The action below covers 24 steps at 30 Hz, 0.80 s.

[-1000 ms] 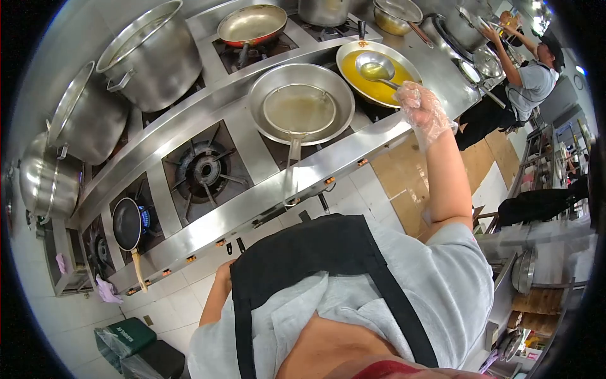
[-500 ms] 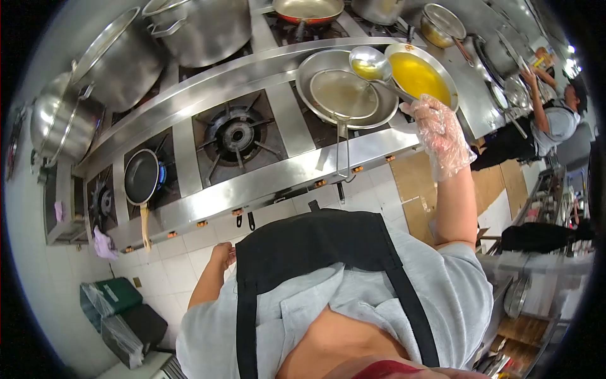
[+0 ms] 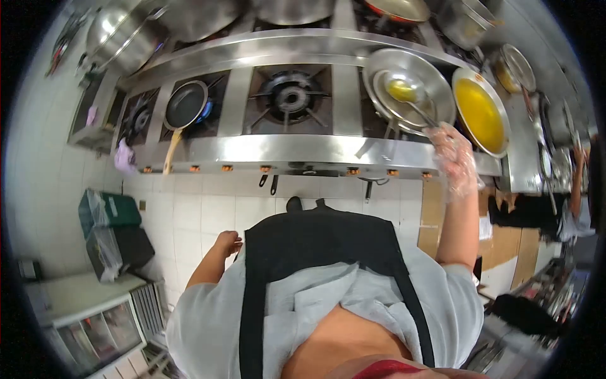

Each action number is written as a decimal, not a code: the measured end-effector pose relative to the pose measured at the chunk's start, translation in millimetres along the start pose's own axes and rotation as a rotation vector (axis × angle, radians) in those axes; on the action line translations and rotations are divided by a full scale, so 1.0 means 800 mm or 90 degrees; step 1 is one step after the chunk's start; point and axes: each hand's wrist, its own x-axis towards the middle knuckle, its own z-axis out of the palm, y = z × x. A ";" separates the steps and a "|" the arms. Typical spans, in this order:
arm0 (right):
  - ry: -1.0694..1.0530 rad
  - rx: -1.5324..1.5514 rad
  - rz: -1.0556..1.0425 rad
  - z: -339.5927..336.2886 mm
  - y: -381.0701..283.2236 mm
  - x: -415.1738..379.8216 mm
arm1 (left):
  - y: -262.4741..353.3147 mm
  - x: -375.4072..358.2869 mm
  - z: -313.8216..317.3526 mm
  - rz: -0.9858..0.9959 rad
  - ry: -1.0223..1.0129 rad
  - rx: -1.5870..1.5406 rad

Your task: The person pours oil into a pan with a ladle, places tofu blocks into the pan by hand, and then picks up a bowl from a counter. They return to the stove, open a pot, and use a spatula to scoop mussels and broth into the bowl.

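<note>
My right hand (image 3: 456, 158), in a clear plastic glove, is closed round the handle of a metal ladle (image 3: 404, 90) that has yellow liquid in its bowl. The ladle is over a wide steel bowl (image 3: 440, 74) with a strainer (image 3: 386, 104) in it. Right of that bowl stands a white dish (image 3: 500, 146) of yellow liquid. Bare and low at my side, my left hand (image 3: 228, 242) has curled fingers; whether anything is in them is hidden. A black frying pan (image 3: 186, 105) with a wooden handle sits on a lit burner at the left.
An unlit burner (image 3: 291, 98) lies between pan and bowl. Large pots (image 3: 124, 39) line the back. Purple cloth (image 3: 125, 158) hangs at the stove's left end. Bins (image 3: 113, 210) stand on the floor at the left. Another person (image 3: 573, 211) is at the far right.
The ladle has moved left, from beside the yellow liquid's dish to over the steel bowl. The view has turned, so the stove lies more level and further right.
</note>
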 end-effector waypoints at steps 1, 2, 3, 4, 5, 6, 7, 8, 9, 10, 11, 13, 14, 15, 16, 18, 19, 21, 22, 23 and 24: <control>-0.091 0.125 0.097 -0.023 0.007 0.020 | -0.027 0.041 -0.013 0.002 -0.027 0.061; -0.179 0.245 0.201 -0.052 0.008 0.049 | -0.054 0.078 -0.025 0.002 -0.055 0.118; -0.206 0.261 0.250 -0.054 -0.001 0.054 | -0.059 0.086 -0.026 -0.045 -0.034 0.058; -0.230 0.273 0.300 -0.045 -0.010 0.047 | -0.055 0.092 -0.024 -0.092 -0.016 -0.004; -0.171 0.230 0.259 -0.019 -0.019 0.027 | -0.062 0.108 -0.027 -0.109 -0.006 -0.049; -0.112 0.188 0.211 0.004 -0.028 0.005 | -0.069 0.124 -0.029 -0.125 0.002 -0.091; -0.093 0.158 0.173 0.020 -0.035 -0.008 | -0.058 0.113 -0.029 -0.102 0.005 -0.083; -0.072 0.132 0.130 0.033 -0.038 -0.021 | -0.046 0.104 -0.030 -0.077 0.007 -0.069; -0.088 0.102 0.106 0.039 -0.040 -0.025 | -0.050 0.120 -0.036 -0.075 -0.009 -0.091; -0.090 0.097 0.106 0.051 -0.043 -0.037 | -0.046 0.125 -0.043 -0.077 -0.011 -0.096; -0.148 0.147 0.148 0.063 -0.047 -0.052 | -0.038 0.128 -0.048 -0.063 -0.029 -0.080; -0.200 0.194 0.187 0.092 -0.049 -0.076 | -0.035 0.154 -0.066 -0.043 -0.048 -0.047; -0.219 0.205 0.195 0.109 -0.047 -0.088 | -0.032 0.163 -0.079 -0.044 -0.055 -0.046; -0.239 0.214 0.203 0.128 -0.045 -0.099 | -0.026 0.168 -0.091 -0.038 -0.058 -0.042; -0.261 0.224 0.210 0.147 -0.043 -0.110 | -0.022 0.174 -0.102 -0.031 -0.061 -0.038; -0.286 0.238 0.236 0.187 -0.030 -0.126 | -0.028 0.194 -0.135 -0.024 -0.062 -0.055; -0.317 0.266 0.253 0.201 -0.018 -0.127 | -0.035 0.206 -0.155 -0.016 -0.054 -0.071; -0.395 0.276 0.292 0.227 0.008 -0.121 | -0.058 0.230 -0.195 -0.016 -0.043 -0.079; -0.394 0.272 0.293 0.259 0.022 -0.131 | -0.066 0.236 -0.215 -0.015 -0.028 -0.088; -0.412 0.309 0.353 0.300 0.043 -0.148 | -0.073 0.240 -0.234 -0.041 0.001 -0.090; -0.430 0.347 0.413 0.333 0.059 -0.159 | -0.093 0.257 -0.253 -0.049 0.024 -0.097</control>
